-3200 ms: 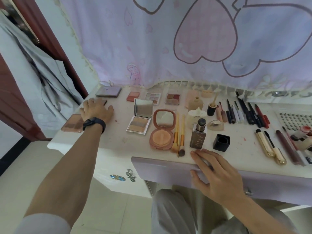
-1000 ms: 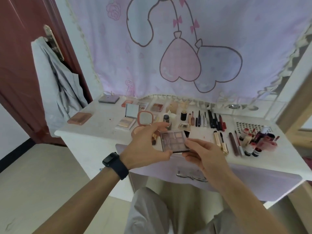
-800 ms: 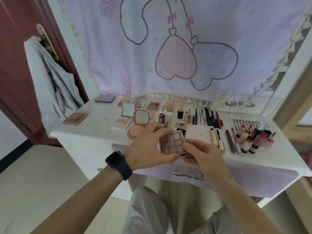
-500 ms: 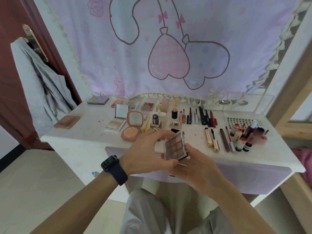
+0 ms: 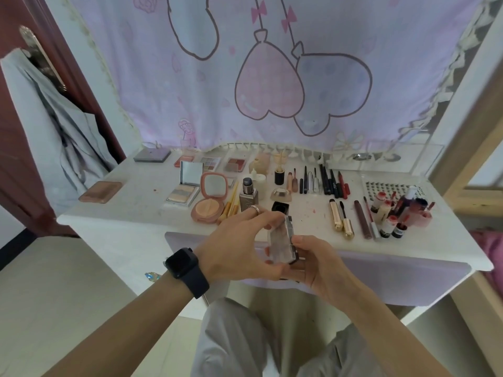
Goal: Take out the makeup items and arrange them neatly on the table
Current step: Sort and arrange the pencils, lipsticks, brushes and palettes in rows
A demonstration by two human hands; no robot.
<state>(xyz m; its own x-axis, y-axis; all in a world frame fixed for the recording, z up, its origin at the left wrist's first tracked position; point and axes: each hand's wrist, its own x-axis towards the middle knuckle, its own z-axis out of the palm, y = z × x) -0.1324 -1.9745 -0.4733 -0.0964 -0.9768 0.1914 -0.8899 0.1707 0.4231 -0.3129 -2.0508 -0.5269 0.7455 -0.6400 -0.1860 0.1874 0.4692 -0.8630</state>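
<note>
Palette (image 5: 281,242) gripped in both hands above the front edge of the table (image 5: 130,213)

The left hand (image 5: 236,243) wraps the small clear-cased palette from the left, thumb low and fingers curled over its top end. A ring (image 5: 255,208) sits on one finger and a black watch (image 5: 186,270) on the wrist. The right hand (image 5: 318,263) clasps the opposite side, thumb against the upper right edge and fingers tucked beneath. The palette stands nearly on edge in the air, off the table, just over the lilac drawer front (image 5: 394,278) at the middle of the front edge. Its pans cannot be made out.

On the table, a grey closed case (image 5: 152,155) lies at the far left corner and a brown compact (image 5: 100,191) by the left edge. Flat shadow palettes (image 5: 209,163) lie along the back edge. Left of centre a mirrored highlighter palette (image 5: 185,193) stands open, just beside a round pink compact (image 5: 208,206), also open. Yellow-handled brushes (image 5: 232,198) lie between that compact and a square foundation bottle (image 5: 247,198). A black cap (image 5: 280,207) sits just beyond the held palette. A row of pencils and liners (image 5: 324,182) lies side by side right of centre toward the back edge, with two gold tubes (image 5: 340,220) nearer the front. A cluster of small bottles (image 5: 394,213) stands near the right edge. A lilac cloth (image 5: 190,91) printed with hearts hangs behind the back edge, and a grey garment (image 5: 54,118) hangs on the dark red door (image 5: 11,159) at the left
</note>
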